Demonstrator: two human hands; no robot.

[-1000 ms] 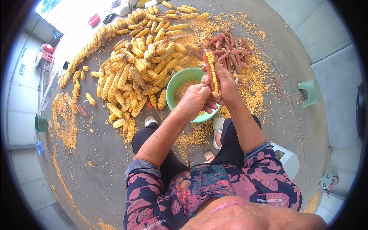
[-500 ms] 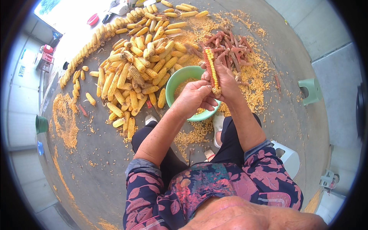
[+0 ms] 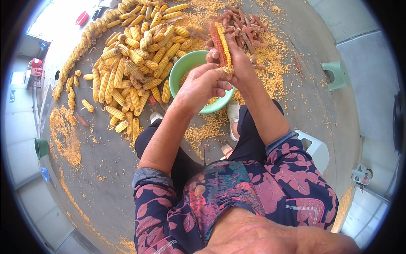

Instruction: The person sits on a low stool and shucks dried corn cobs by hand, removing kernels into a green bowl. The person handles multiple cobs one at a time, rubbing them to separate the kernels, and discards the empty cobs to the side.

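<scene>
A partly stripped ear of corn [image 3: 219, 44] is held upright over the basin's right side. Its left side is bare reddish cob, and a narrow band of yellow kernels remains along the right. My right hand [image 3: 242, 65] is closed around the ear from the right, with fingertips showing behind it. At the ear's lower end, the thumb and forefinger of my left hand [image 3: 198, 86] pinch the stub, the other fingers curled loosely below. Beneath both hands, between my feet, sits a green basin [image 3: 174, 80] with loose kernels inside, partly hidden by my left hand.
Unshelled corn ears [image 3: 131, 67] are heaped left of the basin. Bare red cobs [image 3: 243, 25] lie in a pile beyond my right hand. Loose kernels [image 3: 275, 80] cover much of the floor. A green stool [image 3: 336, 76] stands to the right, a white stool [image 3: 315, 148] nearer my right elbow.
The ear has turned in my hands, showing more bare cob on its left and a narrower kernel band. Both hands keep their hold. The whole view has shifted slightly, with the floor scene higher.
</scene>
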